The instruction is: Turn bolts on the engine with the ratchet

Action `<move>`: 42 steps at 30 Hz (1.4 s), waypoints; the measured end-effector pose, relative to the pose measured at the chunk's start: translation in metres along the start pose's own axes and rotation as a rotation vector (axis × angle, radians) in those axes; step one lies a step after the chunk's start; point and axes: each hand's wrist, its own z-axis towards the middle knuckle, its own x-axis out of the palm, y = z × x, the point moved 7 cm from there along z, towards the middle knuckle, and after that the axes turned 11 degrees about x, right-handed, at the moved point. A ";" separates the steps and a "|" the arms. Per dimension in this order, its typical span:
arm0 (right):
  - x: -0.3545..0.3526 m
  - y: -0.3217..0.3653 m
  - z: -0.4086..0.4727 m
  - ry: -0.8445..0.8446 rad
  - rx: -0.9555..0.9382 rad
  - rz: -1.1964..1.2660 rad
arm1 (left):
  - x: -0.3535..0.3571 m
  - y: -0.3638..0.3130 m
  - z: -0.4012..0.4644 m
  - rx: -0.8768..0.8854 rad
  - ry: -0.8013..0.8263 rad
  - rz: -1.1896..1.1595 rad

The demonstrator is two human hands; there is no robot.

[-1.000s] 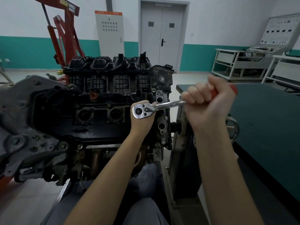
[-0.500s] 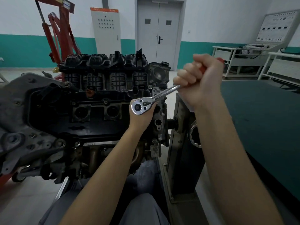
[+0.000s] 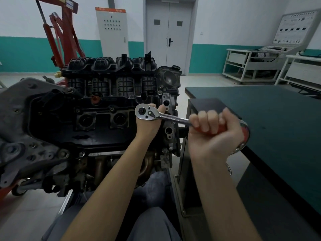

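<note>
Against the right end of the engine (image 3: 97,119), just beside its valve cover, my left hand (image 3: 147,124) cups the round head of the ratchet wrench (image 3: 156,116) from behind, thumb tip showing past the far edge of the head; those fingers curl behind the head, so I cannot tell how firmly they close on it. To the right of the engine my right hand (image 3: 213,134) is clamped in a full fist round the wrench's red grip, fingers (image 3: 202,121) wrapped tight, with the chrome shank bridging from fist to head. The wrench slopes slightly down from the engine towards my fist. Beyond my right hand lies the dark green surface (image 3: 271,122), and behind the engine stands a red hoist (image 3: 64,39).

As I judge it, the wrench is stiff steel and fairly heavy for its size; the polished shank looks slippery, so the red grip at the far end is the place to hold for leverage, with the other hand steadying the head.
</note>
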 end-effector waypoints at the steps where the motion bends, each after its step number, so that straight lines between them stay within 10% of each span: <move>1: 0.007 0.005 0.010 0.003 0.020 -0.040 | 0.000 0.000 0.000 -0.006 -0.002 0.005; 9: 0.068 0.003 0.074 0.066 0.364 -0.375 | 0.005 -0.006 -0.002 0.024 0.081 -0.003; 18: -0.009 -0.006 -0.008 -0.027 -0.006 0.082 | -0.004 -0.001 -0.002 0.020 -0.062 -0.018; 30: 0.069 0.001 0.073 0.072 0.341 -0.352 | 0.006 -0.005 -0.002 0.027 0.040 -0.042; 42: 0.003 0.003 0.006 0.024 0.011 0.002 | 0.000 -0.004 -0.001 0.048 -0.041 -0.007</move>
